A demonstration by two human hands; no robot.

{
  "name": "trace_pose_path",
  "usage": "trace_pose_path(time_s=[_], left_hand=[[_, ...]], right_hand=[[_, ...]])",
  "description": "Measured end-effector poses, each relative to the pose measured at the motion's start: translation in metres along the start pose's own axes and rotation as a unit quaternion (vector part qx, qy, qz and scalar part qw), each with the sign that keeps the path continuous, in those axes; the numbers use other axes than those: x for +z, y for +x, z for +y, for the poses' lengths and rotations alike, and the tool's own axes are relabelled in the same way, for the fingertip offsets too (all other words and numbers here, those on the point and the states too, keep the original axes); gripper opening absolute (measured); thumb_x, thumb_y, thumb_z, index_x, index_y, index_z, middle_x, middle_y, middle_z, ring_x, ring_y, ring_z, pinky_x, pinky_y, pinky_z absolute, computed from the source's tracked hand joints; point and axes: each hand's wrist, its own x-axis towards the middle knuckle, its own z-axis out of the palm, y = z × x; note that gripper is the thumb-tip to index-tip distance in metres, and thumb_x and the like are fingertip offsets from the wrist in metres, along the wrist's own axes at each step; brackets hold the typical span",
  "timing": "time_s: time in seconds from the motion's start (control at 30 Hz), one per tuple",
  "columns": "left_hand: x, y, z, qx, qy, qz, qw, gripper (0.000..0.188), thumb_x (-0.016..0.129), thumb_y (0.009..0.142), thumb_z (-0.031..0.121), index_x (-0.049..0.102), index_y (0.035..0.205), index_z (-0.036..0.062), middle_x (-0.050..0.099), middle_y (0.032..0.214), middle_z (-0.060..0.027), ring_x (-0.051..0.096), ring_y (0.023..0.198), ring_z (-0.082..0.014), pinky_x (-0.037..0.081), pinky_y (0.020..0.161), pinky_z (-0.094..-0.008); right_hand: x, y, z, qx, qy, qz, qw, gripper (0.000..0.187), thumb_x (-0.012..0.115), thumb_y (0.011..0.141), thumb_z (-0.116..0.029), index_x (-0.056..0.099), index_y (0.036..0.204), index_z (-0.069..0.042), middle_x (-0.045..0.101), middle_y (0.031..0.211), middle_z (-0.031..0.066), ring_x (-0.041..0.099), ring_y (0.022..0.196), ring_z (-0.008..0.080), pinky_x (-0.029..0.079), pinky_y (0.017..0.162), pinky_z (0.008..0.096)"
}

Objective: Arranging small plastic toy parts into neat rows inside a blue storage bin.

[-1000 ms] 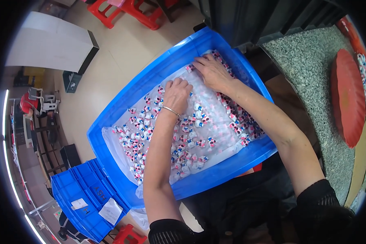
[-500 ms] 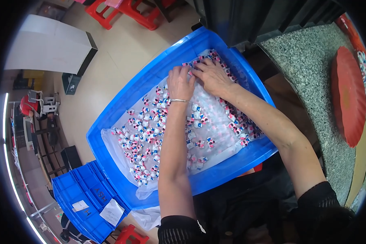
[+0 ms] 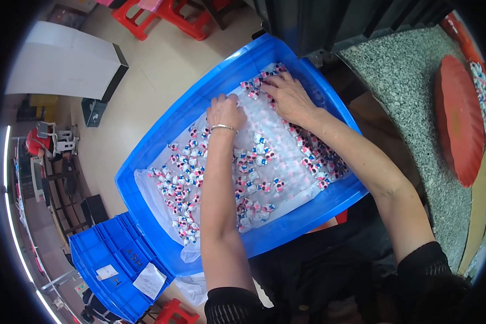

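Small pink, white and blue figurines (image 3: 182,190) are lying in a blue bin (image 3: 286,230), over and beneath a translucent white sheet (image 3: 291,181). The left hand (image 3: 226,112) is curling over the sheet; the right hand (image 3: 290,98) is bending its fingers among far figurines. Whether either is pinching one, the view cannot tell.

L hand (image 3: 225,112) curled, R hand (image 3: 290,100) (palm dn)
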Motion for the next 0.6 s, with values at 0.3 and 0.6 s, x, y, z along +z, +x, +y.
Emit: trace_pose_path(time_s=[0.3,0.6], left_hand=[[0.006,0.006,0.01,-0.011,-0.049,-0.014,0.999,0.023,0.072,0.076,0.026,0.067,0.091,0.0094,0.067,0.082,-0.0127,0.064,0.086,-0.0309,0.05,0.075,-0.0425],[0.04,-0.006,0.032,0.058,-0.101,0.108,0.987,0.029,0.073,0.078,0.031,0.063,0.094,0.009,0.066,0.076,-0.0079,0.063,0.076,-0.0288,0.046,0.067,-0.0429]], right_hand=[[0.004,-0.01,0.009,-0.007,0.014,0.003,1.0,0.034,0.054,0.079,-0.005,0.068,0.11,-0.007,0.056,0.12,0.0121,0.045,0.12,0.0312,0.036,0.101,0.0516],[0.005,-0.008,0.003,-0.015,-0.001,-0.014,1.0,0.028,0.062,0.081,-0.011,0.069,0.108,-0.008,0.058,0.119,0.0111,0.047,0.117,0.0298,0.035,0.104,0.0496]])
